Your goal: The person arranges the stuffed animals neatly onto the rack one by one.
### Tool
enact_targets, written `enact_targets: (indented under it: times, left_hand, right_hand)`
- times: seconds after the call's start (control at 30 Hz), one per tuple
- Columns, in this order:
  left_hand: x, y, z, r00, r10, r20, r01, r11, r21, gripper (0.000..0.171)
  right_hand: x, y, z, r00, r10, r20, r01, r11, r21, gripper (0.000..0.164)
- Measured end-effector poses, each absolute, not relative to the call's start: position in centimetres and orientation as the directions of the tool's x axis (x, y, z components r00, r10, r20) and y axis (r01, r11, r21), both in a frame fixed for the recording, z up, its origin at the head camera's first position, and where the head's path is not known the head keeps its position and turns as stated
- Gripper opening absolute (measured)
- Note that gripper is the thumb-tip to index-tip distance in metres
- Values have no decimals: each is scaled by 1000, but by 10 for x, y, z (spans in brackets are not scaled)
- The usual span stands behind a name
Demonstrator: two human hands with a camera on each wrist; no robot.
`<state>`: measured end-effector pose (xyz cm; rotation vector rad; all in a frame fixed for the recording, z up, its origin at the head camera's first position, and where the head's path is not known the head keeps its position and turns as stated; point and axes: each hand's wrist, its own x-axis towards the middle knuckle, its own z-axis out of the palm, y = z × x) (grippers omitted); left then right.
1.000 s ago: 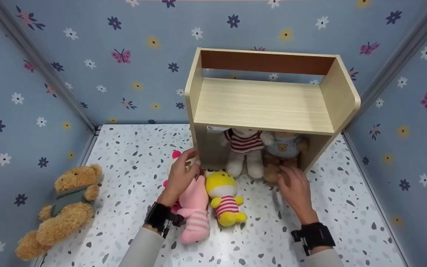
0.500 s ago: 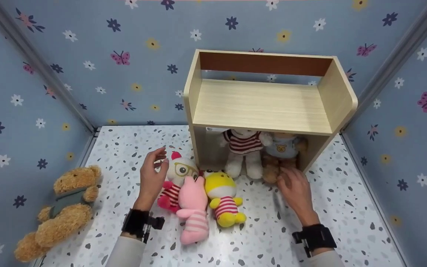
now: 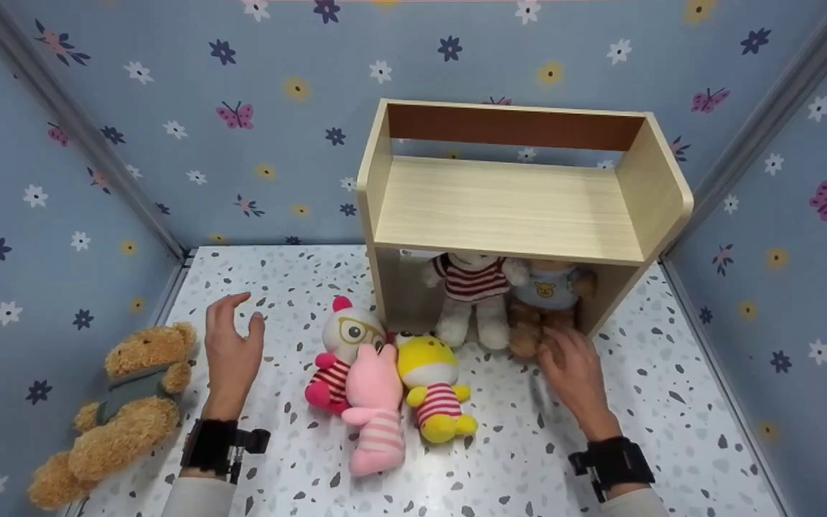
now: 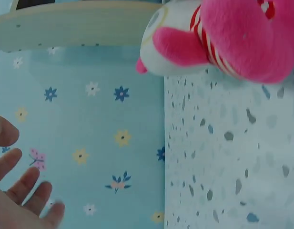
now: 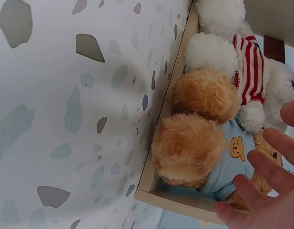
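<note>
In the head view my left hand (image 3: 232, 352) hovers over the speckled table, fingers apart, between a brown teddy bear (image 3: 130, 402) in a green top and a group of plush toys. My right hand (image 3: 573, 366) is in front of the shelf's lower compartment, beside the legs of a brown bear in a light blue shirt (image 5: 235, 150). Its fingers are spread, with the tips near that shirt in the right wrist view. Next to this bear sits a white plush in a red-striped sweater (image 3: 476, 280); the shelf board hides both heads in the head view.
A wooden shelf (image 3: 507, 208) stands at the back right. In front of it lie a pink plush (image 3: 374, 402), a yellow plush in a striped shirt (image 3: 433, 388) and a white-and-pink plush with glasses (image 3: 345, 337). Flowered walls (image 3: 277, 43) enclose the table (image 3: 277, 280).
My left hand has moved left, away from the white-and-pink plush and the shelf's side, toward the brown teddy bear. My right hand has stayed nearly in place.
</note>
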<state>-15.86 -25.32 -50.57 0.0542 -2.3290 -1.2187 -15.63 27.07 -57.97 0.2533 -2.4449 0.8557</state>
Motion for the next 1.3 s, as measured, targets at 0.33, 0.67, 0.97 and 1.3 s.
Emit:
enact_targets:
  times: [0.33,0.67,0.97,1.3]
  left_hand:
    - [-153,-303,-490,-891,-319,323,14,691,723,47]
    - [-147,-354,-490,-888,-435,151,-243,721,649,69]
    - [-133,-393,-507,-825,-520,-220,-555,677,482,89]
    - [-120,-405,-538,-743,-570,-352,-665,565,488,102]
  right_hand:
    - [-153,271,-582,-854,-2,520,-330,775,-539,33]
    - [-152,270,-580,-876,8,482,-298,777,-555,32]
    - [-151,270,-580,-881,10,472,-285,785,-549,31]
    - [-151,271,-581,-893,2,450,-279,781,-558,31]
